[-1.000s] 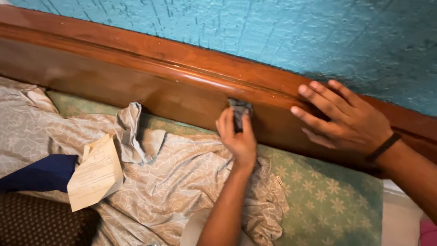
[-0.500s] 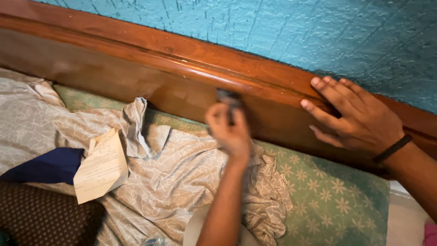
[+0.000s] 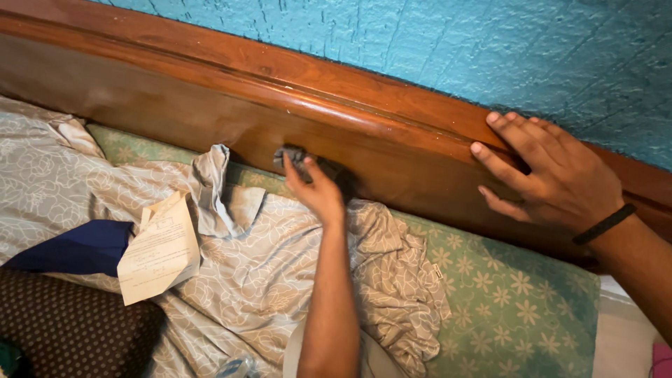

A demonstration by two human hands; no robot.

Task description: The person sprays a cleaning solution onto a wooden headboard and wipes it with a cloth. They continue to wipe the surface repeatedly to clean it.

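Note:
My left hand [image 3: 318, 187] presses a small dark grey cloth [image 3: 292, 155] against the face of a glossy brown wooden headboard [image 3: 175, 105], low down near the bedding. My right hand [image 3: 553, 175] rests flat on the headboard's top rail further right, fingers spread, holding nothing; a dark band circles its wrist [image 3: 603, 224].
A rumpled beige floral sheet [image 3: 259, 273] and a green flowered mattress cover [image 3: 518, 308] lie below the headboard. A folded paper [image 3: 157, 248], a dark blue cloth [image 3: 77, 248] and a brown dotted cushion [image 3: 63, 329] lie at left. A textured turquoise wall [image 3: 455, 42] is behind.
My left hand has carried the cloth leftward and downward along the headboard's face. The right hand has stayed on the top rail.

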